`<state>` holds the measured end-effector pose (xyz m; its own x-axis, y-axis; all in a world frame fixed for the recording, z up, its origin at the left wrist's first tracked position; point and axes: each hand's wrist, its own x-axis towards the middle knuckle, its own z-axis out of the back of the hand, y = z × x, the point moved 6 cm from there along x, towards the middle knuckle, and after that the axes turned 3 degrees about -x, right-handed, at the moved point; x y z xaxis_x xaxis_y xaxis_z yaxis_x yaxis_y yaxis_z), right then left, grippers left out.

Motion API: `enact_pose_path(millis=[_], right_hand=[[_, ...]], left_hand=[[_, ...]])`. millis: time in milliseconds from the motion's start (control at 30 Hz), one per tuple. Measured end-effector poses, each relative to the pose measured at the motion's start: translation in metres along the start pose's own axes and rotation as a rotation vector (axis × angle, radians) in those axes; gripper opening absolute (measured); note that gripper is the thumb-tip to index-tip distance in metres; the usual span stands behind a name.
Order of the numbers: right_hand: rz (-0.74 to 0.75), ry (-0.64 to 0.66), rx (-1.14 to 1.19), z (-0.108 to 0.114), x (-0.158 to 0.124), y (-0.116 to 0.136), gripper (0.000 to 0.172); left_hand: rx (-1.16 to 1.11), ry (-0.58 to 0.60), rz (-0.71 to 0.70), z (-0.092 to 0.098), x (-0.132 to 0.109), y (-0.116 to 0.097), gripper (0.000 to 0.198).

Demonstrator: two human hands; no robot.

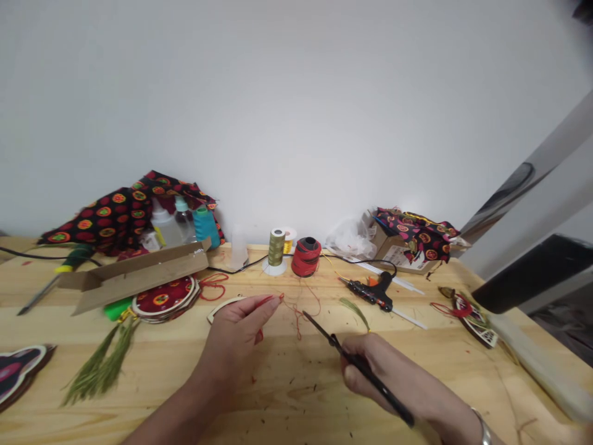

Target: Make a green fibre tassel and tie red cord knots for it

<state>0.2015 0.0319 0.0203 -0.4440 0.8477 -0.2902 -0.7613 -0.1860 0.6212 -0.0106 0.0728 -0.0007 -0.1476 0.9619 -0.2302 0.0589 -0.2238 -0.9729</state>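
My left hand is closed in a pinch on red thread, a bit of which pokes out past the fingertips. Loose red thread hangs and curls on the table just right of those fingertips. A long dark tool, seemingly scissors, is held in my right hand; its narrow tip points up and left, a short way from the thread. The fingers of my right hand are wrapped round it. Behind the hands stand a red thread spool and an olive thread spool.
A black glue gun lies right of centre. At left are a cardboard tray, a round fabric ornament and a green tassel. Patterned cloth covers a box at back right. A black cord runs along the wall.
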Motion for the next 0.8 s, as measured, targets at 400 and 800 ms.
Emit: enact_pose_path(millis=[400, 800], right_hand=[[0.145, 0.115, 0.356, -0.003, 0.031, 0.028, 0.044], [0.240, 0.091, 0.367, -0.015, 0.036, 0.014, 0.057]], left_hand=[[0.008, 0.149, -0.055, -0.012, -0.002, 0.001, 0.028], [0.011, 0.184, 0.003, -0.019, -0.003, 0.008, 0.027]])
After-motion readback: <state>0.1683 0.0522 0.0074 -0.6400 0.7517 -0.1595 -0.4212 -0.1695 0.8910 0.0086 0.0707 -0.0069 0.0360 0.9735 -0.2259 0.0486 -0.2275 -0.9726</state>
